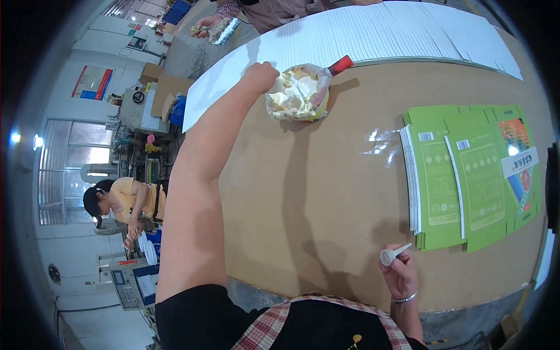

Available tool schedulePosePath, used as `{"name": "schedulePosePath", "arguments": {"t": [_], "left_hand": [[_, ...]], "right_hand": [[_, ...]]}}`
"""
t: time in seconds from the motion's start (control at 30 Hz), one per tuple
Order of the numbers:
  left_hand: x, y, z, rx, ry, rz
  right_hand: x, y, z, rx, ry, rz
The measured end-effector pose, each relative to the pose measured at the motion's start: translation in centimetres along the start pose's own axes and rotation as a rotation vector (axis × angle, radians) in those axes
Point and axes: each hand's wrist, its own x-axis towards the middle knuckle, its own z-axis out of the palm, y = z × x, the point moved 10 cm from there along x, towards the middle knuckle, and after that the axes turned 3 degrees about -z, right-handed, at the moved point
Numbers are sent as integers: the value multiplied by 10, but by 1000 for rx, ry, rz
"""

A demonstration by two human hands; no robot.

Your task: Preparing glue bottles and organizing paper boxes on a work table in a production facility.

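- L hand (261,77): curled by round plastic-lined bowl (321,100) w/ white paste, brown table's (356,186) far side; grip can't tell.
- R hand (401,277): pinches small white plastic funnel (387,256), nr front edge.
- Funnel prob. light, stiff; hold cone.

Counts: wearer's hands (261,77), 2; tub (322,93), 1; red handle (341,65), 1; white stemmed cone (389,255), 1; bracelet (403,300), 1; table (350,198), 1. Green cartons (478,186), white sheets (361,32): overlapping, not countable.

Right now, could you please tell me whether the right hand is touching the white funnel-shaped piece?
Touching: the head view shows the white funnel-shaped piece gripped in the fingers of the right hand.
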Motion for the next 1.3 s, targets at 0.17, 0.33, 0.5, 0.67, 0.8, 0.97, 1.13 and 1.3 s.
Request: {"name": "schedulePosePath", "arguments": {"t": [0.17,0.33,0.5,0.67,0.8,0.97,1.13,1.3], "left_hand": [[-2,-6,1,-84,-47,-35],[-7,-6,4,-189,-43,-72],[-4,-7,7,-240,-83,-52],[2,-14,9,-284,-21,0],[6,-19,11,-329,-7,-5],[6,-30,18,-438,64,-18],[3,-31,24,-737,-83,-102],[-2,-37,18,-614,26,-186]], "right_hand": [[1,1,0,0,-4,3],[0,3,3,31,-6,12],[0,2,0,33,11,-5],[2,4,1,26,-10,16],[1,4,3,36,-7,18],[1,4,1,38,-14,16],[1,4,0,35,16,15],[2,0,4,25,-6,10]]}}
